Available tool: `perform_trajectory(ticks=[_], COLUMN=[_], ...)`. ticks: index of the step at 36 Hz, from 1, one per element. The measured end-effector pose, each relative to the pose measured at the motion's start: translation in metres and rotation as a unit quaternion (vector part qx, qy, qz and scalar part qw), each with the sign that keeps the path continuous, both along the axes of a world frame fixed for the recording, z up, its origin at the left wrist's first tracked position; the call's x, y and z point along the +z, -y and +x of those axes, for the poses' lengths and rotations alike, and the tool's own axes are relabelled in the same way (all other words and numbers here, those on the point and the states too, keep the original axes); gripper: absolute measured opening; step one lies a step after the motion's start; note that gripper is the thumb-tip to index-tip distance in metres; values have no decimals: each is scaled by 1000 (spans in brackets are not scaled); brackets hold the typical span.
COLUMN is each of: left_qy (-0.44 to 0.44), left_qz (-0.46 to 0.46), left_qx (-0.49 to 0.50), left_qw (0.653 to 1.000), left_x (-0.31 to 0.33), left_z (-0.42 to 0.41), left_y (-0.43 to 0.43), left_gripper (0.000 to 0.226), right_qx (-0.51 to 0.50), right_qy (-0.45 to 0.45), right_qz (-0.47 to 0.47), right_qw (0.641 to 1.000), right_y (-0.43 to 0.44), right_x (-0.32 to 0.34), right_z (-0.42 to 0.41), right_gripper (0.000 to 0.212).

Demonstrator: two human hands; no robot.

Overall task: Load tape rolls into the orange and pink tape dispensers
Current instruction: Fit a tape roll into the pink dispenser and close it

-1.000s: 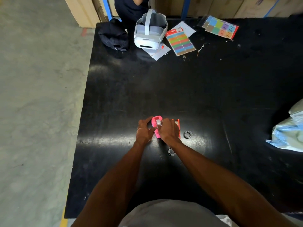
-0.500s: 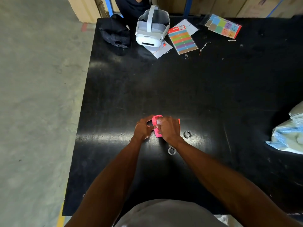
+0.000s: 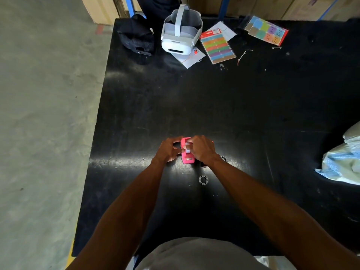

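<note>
Between both hands, on the black table (image 3: 233,114), sits the small pink plastic tape dispenser (image 3: 187,155). Left hand (image 3: 168,150) and right hand (image 3: 202,149) grip it from either side, fingers curled round it.

A black table (image 3: 253,114) stands on a grey concrete floor (image 3: 42,114). Along its far edge, from the left corner: a dark cap (image 3: 136,38), then just beside it a white headset (image 3: 178,38) resting on a sheet of white paper (image 3: 191,59). Next comes a card of coloured stripes (image 3: 218,48), partly over another white sheet, and further right, well apart, a card of coloured squares (image 3: 266,30). A thin scrap (image 3: 241,56) lies between the cards. At the right edge sits a crumpled pale plastic bag (image 3: 342,158). Cardboard boxes (image 3: 99,8) stand beyond the table.
</note>
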State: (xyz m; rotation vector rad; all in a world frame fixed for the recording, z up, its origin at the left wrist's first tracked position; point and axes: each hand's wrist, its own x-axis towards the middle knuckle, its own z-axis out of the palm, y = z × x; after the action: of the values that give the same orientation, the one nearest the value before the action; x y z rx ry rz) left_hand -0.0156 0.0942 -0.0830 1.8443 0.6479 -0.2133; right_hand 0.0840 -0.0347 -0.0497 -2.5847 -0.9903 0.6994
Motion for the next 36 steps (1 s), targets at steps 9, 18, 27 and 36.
perform_trajectory(ticks=[9,18,27,36], left_qy=[-5,-5,3,4], left_qz=[-4,-10,6,18], left_qx=[11,9,-1,-1], left_qw=[1000,1000,1000,1000], left_x=[-1,-8,-9,-11], left_z=[0,-1,0,-1], left_y=[-1,-2,-2,-1], left_gripper=[55,55,54,53], right_qx=[106,197,203,185], right_qy=[128,165,180,191], right_qz=[4,-31,-29,1], right_qw=[986,966,962,964], right_y=[14,20,18,20], right_x=[0,6,6,12], right_z=[-8,-6,-7,-7], right_gripper=[35,45,42,16])
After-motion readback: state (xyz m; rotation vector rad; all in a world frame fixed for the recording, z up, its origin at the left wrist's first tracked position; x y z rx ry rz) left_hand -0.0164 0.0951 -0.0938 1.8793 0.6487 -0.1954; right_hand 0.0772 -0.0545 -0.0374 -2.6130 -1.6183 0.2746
